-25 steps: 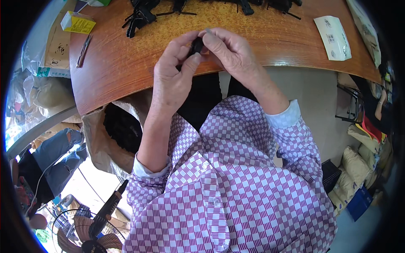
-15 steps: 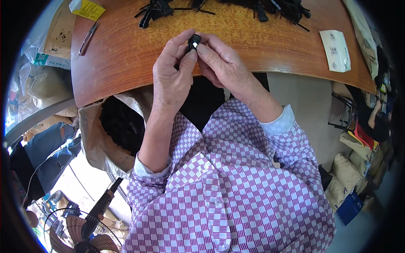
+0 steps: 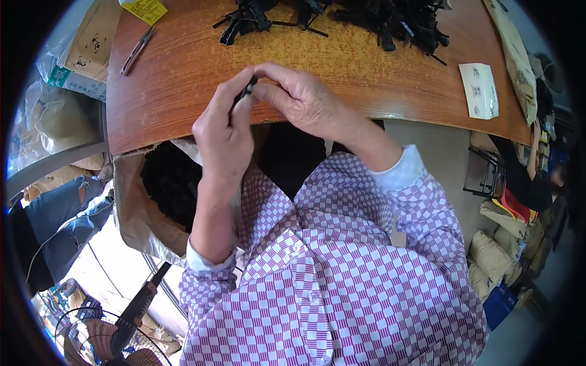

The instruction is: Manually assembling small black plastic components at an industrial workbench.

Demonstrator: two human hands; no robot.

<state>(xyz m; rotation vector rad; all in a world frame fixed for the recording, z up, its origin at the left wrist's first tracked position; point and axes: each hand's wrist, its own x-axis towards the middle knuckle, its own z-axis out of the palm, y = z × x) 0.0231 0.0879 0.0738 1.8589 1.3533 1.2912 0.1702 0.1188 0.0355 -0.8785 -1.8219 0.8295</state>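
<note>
A small black part, apparently plastic with a light patch on it, is held over the near edge of the wooden table. My left hand pinches it between thumb and fingers. From the other side my right hand has its thumb and forefinger closed on the part's upper end. Fingers cover most of it, so its exact kind cannot be made out. Beyond my hands lie a heap of black clip-like parts and a smaller group of similar parts.
An open sack of black pieces stands below the table edge, by my left forearm. A slim metal hand tool and a yellow box lie at left, a white packet at right. A fan stands lower left.
Both hands have moved left and a little nearer to me, carrying the black part, which is now tilted and more covered by fingers. The whole view has shifted slightly.
</note>
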